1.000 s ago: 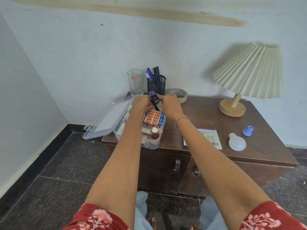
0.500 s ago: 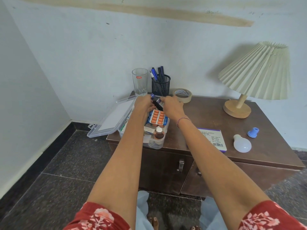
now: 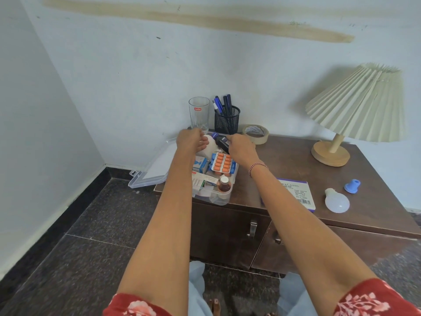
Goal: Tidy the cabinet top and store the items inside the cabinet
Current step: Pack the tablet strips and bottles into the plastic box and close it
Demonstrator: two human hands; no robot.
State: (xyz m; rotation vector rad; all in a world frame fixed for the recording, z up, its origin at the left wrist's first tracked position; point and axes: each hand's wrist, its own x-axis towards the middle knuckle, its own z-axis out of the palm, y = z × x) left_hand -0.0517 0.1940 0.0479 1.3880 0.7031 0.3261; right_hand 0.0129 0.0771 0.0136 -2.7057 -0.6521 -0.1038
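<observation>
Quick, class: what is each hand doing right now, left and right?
Left hand: fingers curled on the white rounded bottle in the clear plastic box.
Right hand: fingers pinching the small dark blue-capped bottle.

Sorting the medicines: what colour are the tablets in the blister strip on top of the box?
Orange tablets, in a blue-edged blister strip; the head view shows it.
</observation>
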